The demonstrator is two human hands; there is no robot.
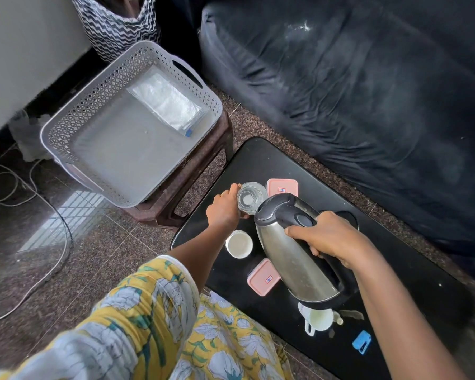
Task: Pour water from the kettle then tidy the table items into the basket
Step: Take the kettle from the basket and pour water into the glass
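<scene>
My right hand grips the black handle of a steel kettle, tilted with its lid end toward a clear glass. My left hand holds that glass upright on the black table. On the table lie two pink-lidded boxes, a small white bowl, a white mug and a small blue object. The grey lattice basket rests on a brown stool to the left, with a clear plastic packet inside.
A dark sofa runs along the far side of the table. A zigzag-patterned bag stands behind the basket. Cables trail over the tiled floor at left. The kettle's black base sits behind my right hand.
</scene>
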